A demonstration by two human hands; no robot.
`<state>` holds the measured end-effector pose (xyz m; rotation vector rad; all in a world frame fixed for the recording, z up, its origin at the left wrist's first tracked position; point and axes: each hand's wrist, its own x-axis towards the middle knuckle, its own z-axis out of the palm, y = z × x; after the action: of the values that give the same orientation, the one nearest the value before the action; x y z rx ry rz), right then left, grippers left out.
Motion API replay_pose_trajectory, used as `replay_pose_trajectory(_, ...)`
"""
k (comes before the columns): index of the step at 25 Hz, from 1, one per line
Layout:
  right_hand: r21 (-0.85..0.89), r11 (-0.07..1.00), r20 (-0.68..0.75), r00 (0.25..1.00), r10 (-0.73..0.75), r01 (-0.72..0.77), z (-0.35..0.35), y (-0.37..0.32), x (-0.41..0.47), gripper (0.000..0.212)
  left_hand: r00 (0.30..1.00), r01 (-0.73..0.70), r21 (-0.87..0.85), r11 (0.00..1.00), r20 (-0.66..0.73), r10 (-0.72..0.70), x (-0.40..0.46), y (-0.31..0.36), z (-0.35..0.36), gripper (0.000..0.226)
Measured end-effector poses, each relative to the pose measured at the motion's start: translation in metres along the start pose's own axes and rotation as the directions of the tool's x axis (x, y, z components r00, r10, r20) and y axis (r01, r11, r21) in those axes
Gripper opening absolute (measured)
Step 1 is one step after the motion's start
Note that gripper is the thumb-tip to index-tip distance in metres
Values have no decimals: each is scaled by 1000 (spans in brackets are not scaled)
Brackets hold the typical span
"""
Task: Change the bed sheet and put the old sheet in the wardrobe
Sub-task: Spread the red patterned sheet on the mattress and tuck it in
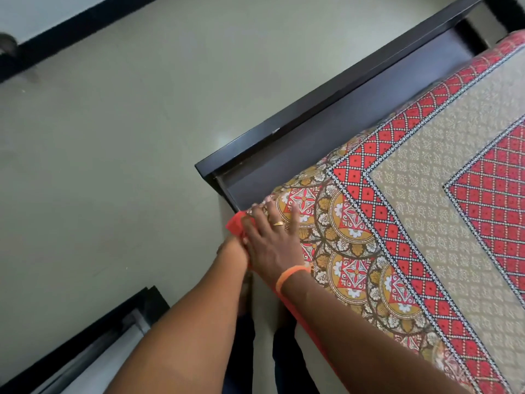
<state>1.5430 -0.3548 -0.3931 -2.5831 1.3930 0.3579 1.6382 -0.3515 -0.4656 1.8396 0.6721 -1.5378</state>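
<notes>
Sheet (pixel 426 200) is on the mattress, spread flat from the corner at about 9 o'clock of the bed out to 3 o'clock, patterned border along the edge. My right hand (pixel 272 237) lies flat on that corner, fingers straight, pressing the cloth down. My left hand (pixel 231 251) is tucked under the right at the mattress edge, next to a red fold (pixel 235 223) of sheet; can't tell whether it pinches the fold or just pushes it. Judgement: thin cotton, light, limp, no stiffness, will slide on the mattress and bunch easily. Best grab is the hem at the corner, not mid-panel. Dark frame (pixel 326 109) runs from 9 to 1 o'clock, with a gap beside the mattress. Floor (pixel 113 166) is pale, smooth tile, dark skirting at 11 and 7 o'clock.
</notes>
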Motion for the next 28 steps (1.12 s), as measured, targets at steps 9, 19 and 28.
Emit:
replay_pose_trajectory(9,121,950,301,901,-313,290,-47,-34,-8,39,825,-356,529,770,-209,525,-104,29,-40,25)
replay_pose_trajectory(19,854,23,203,373,905,-520,-225,95,-179,11,743,-634,557,536,247,622,-345,-20,34,16)
replay_pose_trajectory(28,905,-408,379,-210,901,-117,-287,172,-284,21,585,-792,575,207,614,530,-432,-69,123,16)
